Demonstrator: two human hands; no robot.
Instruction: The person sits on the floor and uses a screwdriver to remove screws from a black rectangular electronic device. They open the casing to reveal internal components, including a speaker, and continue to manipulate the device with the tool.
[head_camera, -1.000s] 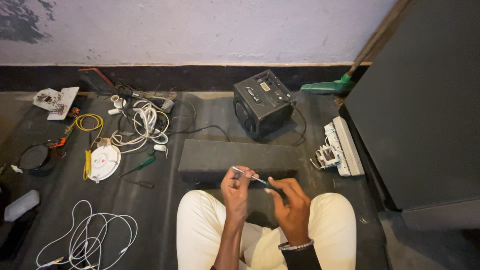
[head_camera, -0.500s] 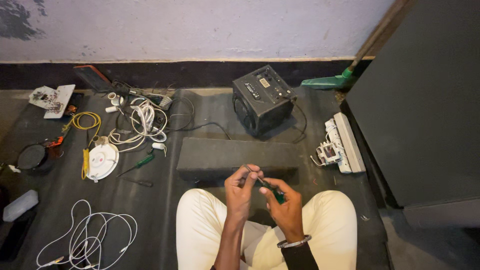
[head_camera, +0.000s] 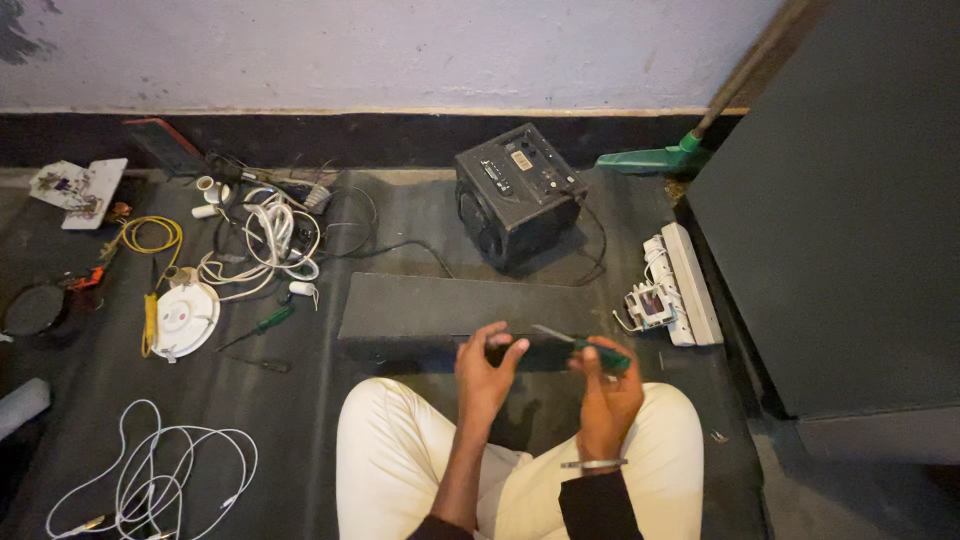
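Note:
I sit cross-legged in cream trousers on a dark floor. My right hand (head_camera: 603, 392) grips a green-handled screwdriver (head_camera: 588, 350), its metal shaft pointing left toward my left hand (head_camera: 486, 367). That hand is held up with fingers curled, fingertips near the front edge of a long flat dark panel (head_camera: 440, 305) lying across the floor before my knees. Whether the left fingers pinch something small I cannot tell. A black boxy speaker unit (head_camera: 518, 192) stands beyond the panel.
A white power strip (head_camera: 685, 283) lies right, beside a big dark cabinet (head_camera: 850, 210). On the left lie tangled white cables (head_camera: 262, 240), a yellow wire coil (head_camera: 150, 236), a round white fitting (head_camera: 184, 317), a second green screwdriver (head_camera: 262, 324) and a white cord (head_camera: 160, 475).
My hands have drawn apart and dropped slightly. The screwdriver stays in my right hand, its tip now clear of my left fingers.

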